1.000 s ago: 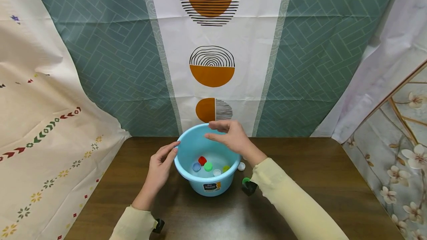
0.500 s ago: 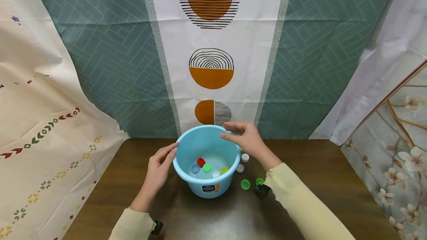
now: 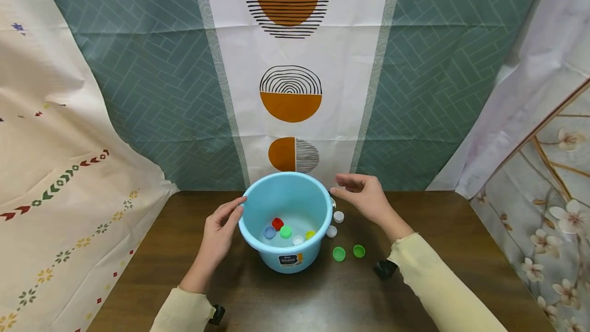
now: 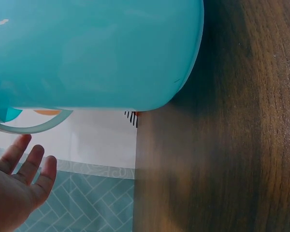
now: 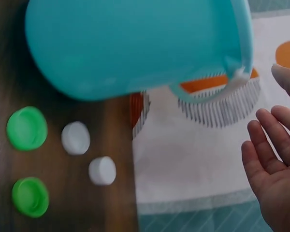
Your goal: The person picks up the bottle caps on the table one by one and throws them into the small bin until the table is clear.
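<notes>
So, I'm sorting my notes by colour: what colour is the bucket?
The bucket is light blue; the head view shows it best.

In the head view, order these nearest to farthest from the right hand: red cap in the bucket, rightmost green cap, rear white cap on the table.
From the right hand:
1. Rear white cap: on the table, right of the bucket.
2. Rightmost green cap: on the table, nearer the camera.
3. Red cap: inside the bucket.

And I'm on the blue bucket (image 4: pixel 96 53), the left hand (image 4: pixel 19 193) right beside it, wooden table (image 4: pixel 222 154) under it, patterned cloth (image 4: pixel 101 137) behind it
</notes>
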A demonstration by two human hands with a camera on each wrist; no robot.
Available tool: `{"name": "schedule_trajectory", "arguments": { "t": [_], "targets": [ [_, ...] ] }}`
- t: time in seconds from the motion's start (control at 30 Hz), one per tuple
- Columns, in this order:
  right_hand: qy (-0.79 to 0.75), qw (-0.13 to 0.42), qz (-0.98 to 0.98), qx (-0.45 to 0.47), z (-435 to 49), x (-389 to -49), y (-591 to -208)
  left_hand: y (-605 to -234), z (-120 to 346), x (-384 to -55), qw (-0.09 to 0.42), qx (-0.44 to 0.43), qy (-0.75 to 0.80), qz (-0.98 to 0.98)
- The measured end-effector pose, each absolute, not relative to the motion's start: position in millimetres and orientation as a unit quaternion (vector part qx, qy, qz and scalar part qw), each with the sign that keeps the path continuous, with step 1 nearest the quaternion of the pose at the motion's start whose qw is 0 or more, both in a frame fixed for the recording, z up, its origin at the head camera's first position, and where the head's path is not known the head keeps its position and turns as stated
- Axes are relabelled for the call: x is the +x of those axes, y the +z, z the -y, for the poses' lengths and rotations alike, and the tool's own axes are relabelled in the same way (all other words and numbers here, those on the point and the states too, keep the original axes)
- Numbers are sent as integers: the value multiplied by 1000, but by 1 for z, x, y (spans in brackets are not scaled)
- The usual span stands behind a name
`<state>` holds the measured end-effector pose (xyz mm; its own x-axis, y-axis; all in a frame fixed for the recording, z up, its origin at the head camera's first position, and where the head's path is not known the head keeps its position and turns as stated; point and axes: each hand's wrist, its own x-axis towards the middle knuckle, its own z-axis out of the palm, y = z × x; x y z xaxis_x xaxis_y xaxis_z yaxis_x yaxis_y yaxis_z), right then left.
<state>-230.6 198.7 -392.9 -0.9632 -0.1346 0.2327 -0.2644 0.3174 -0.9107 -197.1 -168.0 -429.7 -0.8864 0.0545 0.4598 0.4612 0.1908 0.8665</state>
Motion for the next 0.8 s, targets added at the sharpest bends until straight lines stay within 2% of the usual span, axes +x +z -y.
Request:
{"name": "schedule_trajectory", "arguments": {
  "t": [0.43,0.8],
  "targets": [
    [528,82,841,83,-245,-220,-446,-415,163,-190,161,-163,-615,754],
    [466,35,881,76,-273,-208,-474,-417,163,-191,163,-157,-611,758]
  ]
}}
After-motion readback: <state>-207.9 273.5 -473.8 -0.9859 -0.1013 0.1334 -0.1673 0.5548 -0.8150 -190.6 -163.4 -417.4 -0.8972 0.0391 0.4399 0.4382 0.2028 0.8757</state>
